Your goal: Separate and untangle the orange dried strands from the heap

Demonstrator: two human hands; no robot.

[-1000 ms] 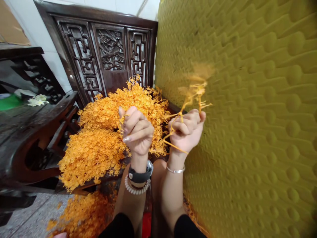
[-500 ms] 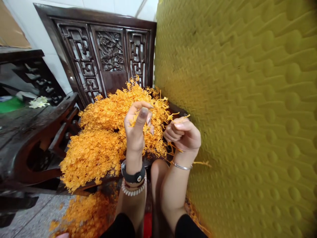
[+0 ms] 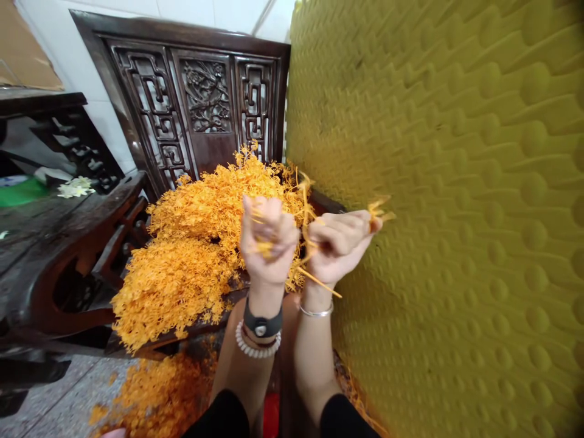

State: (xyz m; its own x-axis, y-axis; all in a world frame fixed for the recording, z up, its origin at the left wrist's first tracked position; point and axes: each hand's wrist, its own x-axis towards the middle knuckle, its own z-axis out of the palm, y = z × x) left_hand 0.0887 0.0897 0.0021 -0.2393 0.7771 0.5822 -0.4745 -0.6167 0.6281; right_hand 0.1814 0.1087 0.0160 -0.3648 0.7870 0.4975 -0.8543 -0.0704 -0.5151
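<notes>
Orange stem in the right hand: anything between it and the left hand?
Nothing visible. The left hand, curled around orange bits, is right beside the orange stem gripped in the right hand. The orange pile lies beyond the hands, not between them.

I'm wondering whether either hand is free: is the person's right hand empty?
No, the right hand is curled around thin orange stems, which stick out on both sides of it.
</notes>
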